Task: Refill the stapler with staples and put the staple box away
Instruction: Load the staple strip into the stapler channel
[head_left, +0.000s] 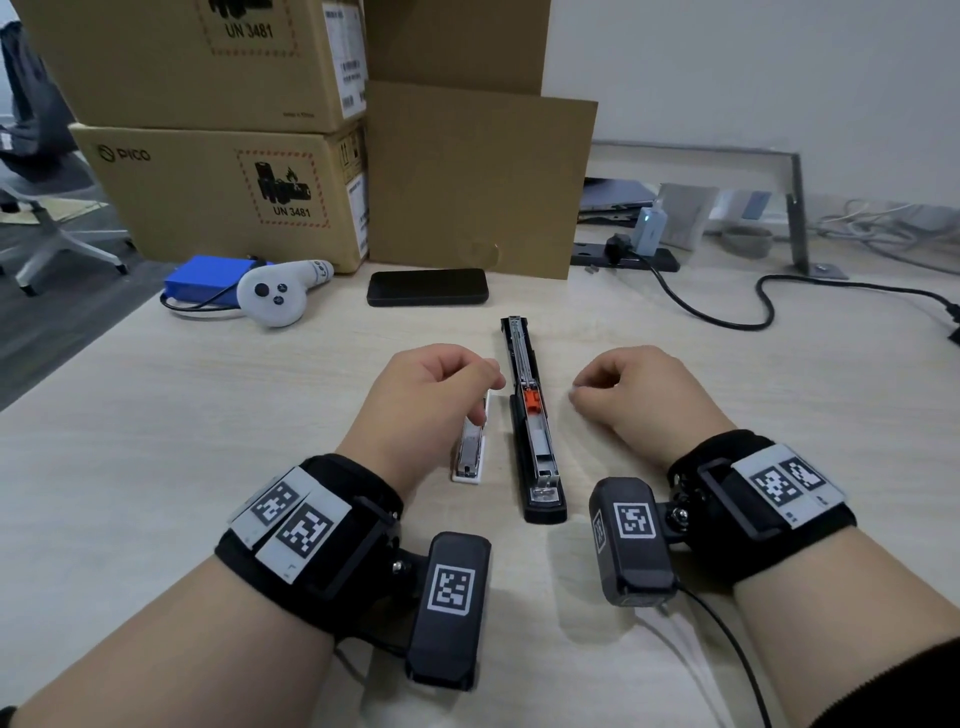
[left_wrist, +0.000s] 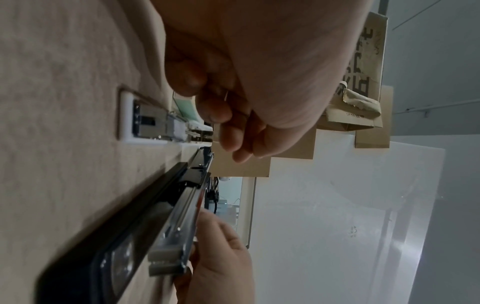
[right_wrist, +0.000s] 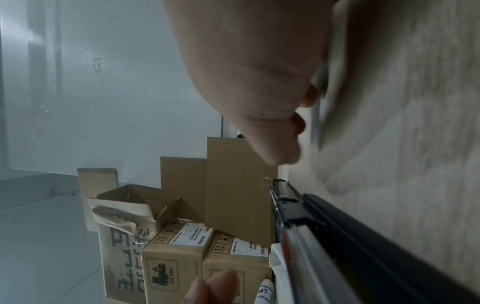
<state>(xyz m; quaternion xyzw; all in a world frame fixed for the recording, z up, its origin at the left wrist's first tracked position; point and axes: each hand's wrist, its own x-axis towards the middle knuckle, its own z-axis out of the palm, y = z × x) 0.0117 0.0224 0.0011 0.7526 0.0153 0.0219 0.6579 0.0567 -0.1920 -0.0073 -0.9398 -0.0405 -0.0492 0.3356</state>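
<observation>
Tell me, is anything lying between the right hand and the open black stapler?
Nothing visible does. Only bare table separates the right hand from the stapler, which lies opened flat. The small white item lies on the stapler's other side, by the left hand.

"PICO" and "UN 3481" on lower cardboard box (head_left: 218, 192), "UN 3481" on upper box (head_left: 197, 57)
</observation>
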